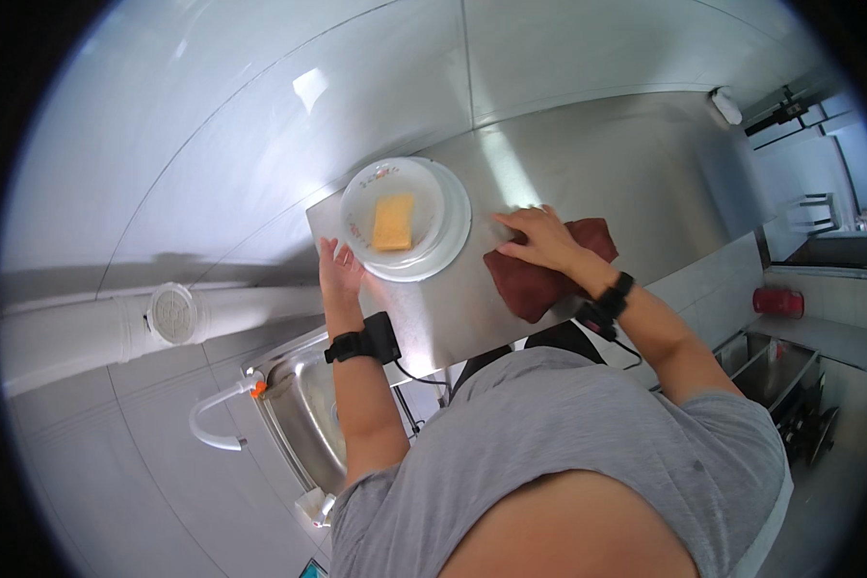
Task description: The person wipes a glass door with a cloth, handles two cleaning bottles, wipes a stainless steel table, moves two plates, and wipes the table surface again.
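Note:
On the stainless steel table lies a stack of white plates (454, 227), the top one a bowl-like plate with a floral rim (433, 180). A yellow sponge (393, 222) rests in it. My left hand (340, 271) is beside the lower left edge of the stack, fingers apart and holding nothing; whether it touches the rim I cannot tell. Right of the plates, a dark red cloth (531, 289) lies bunched on the table. My right hand (545, 238) is over the cloth's upper part, fingers spread and pointing left. Both wrists wear black straps with devices.
A steel sink (311, 404) with a white curved faucet (213, 433) is at the lower left. A thick white pipe (246, 316) runs along the wall on the left. A white object (726, 106) sits at the table's far right corner. Steel basins (773, 372) stand further right.

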`<state>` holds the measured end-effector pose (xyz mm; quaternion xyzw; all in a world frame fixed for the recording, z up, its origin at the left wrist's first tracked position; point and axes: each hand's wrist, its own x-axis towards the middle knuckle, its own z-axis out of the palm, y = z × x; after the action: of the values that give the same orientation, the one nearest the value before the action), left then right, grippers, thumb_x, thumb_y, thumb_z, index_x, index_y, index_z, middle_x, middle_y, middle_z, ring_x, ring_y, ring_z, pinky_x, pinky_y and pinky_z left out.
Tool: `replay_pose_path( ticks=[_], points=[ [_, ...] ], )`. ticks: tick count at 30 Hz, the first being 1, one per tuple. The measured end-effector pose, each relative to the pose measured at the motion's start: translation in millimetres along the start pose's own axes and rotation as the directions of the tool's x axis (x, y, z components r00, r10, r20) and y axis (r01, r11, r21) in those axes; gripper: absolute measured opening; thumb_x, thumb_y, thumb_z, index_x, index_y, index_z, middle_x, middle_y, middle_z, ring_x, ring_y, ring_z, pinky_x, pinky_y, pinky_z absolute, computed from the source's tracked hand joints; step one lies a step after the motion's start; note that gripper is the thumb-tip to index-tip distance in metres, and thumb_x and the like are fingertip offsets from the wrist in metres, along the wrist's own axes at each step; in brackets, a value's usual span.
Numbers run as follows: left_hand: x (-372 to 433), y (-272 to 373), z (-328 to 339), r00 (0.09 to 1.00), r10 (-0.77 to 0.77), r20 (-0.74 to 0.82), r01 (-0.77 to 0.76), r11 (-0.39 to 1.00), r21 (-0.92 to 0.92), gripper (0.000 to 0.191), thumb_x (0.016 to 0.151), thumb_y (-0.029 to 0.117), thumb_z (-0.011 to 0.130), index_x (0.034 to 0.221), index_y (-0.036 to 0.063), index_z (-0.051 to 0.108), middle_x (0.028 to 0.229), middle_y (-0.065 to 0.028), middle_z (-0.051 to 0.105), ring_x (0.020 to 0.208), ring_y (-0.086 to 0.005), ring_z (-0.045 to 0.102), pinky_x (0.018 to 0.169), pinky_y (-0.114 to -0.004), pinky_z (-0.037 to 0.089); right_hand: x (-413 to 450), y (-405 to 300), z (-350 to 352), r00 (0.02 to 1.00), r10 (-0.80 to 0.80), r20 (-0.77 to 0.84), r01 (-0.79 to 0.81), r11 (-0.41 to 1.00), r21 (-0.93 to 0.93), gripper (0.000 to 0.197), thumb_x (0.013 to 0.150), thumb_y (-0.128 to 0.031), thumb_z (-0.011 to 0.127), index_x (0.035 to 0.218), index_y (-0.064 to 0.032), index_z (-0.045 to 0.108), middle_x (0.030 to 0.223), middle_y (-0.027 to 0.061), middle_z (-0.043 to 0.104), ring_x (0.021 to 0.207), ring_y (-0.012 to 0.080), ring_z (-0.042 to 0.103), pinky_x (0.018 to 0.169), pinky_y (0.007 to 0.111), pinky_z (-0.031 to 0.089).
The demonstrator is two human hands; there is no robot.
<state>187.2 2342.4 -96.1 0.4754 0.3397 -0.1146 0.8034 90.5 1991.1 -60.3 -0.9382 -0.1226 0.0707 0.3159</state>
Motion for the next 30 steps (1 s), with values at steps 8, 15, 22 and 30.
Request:
replay_pose_path(
  ticks=[8, 15, 22, 30],
  points=[
    [-8.4, 1.1, -7.3, 0.992, -0.034, -0.119, 0.037, 0.999, 0.017, 0.045, 0.086, 0.036, 0.048, 0.123, 0.0107, 0.041, 0.106, -0.0052, 0.045, 0.106, -0.0182, 0.040, 0.094, -0.049, 0.025, -76.4, 44.2, 15.0, 1.000, 0.002, 0.007, 0.001, 0.933, -0.360, 0.063, 0.074, -0.049, 0.055, 0.130, -0.0274, 0.038, 0.138, 0.0142, 0.028, 0.127, 0.0373, 0.023, 0.095, 0.063, 0.017],
    [-27.1, -1.2, -8.5, 0.942, 0.230, -0.244, -0.257, 0.963, -0.084, 0.031, 0.087, 0.023, 0.046, 0.114, 0.0083, 0.049, 0.104, -0.0020, 0.048, 0.092, -0.0144, 0.045, 0.083, -0.036, 0.034, -76.5, 57.6, 34.1, 0.752, 0.448, -0.484, -0.604, 0.762, -0.235, 0.067, 0.073, -0.057, 0.053, 0.130, -0.0255, 0.038, 0.133, 0.0201, 0.030, 0.123, 0.0428, 0.024, 0.093, 0.065, 0.017],
    [-83.9, -3.6, 42.1, 0.798, 0.492, -0.348, -0.488, 0.866, 0.106, 0.021, 0.086, 0.017, 0.045, 0.104, 0.0092, 0.052, 0.091, 0.0015, 0.054, 0.083, -0.0100, 0.046, 0.073, -0.028, 0.037, -72.0, -30.3, 72.5, 0.982, -0.184, -0.040, 0.168, 0.952, -0.256, 0.061, 0.069, -0.051, 0.060, 0.123, -0.0249, 0.048, 0.132, 0.0183, 0.032, 0.124, 0.0362, 0.025, 0.094, 0.063, 0.019],
    [-131.3, -50.3, 125.3, 0.638, 0.742, -0.208, -0.748, 0.661, 0.061, 0.015, 0.084, 0.009, 0.046, 0.097, 0.0048, 0.053, 0.085, -0.0029, 0.056, 0.062, -0.0072, 0.045, 0.054, -0.019, 0.035, -138.4, 69.6, 12.7, 0.982, -0.022, -0.187, -0.025, 0.969, -0.246, 0.052, 0.073, -0.043, 0.060, 0.120, -0.0236, 0.050, 0.130, 0.0122, 0.038, 0.123, 0.0321, 0.029, 0.096, 0.058, 0.020]
  ],
)
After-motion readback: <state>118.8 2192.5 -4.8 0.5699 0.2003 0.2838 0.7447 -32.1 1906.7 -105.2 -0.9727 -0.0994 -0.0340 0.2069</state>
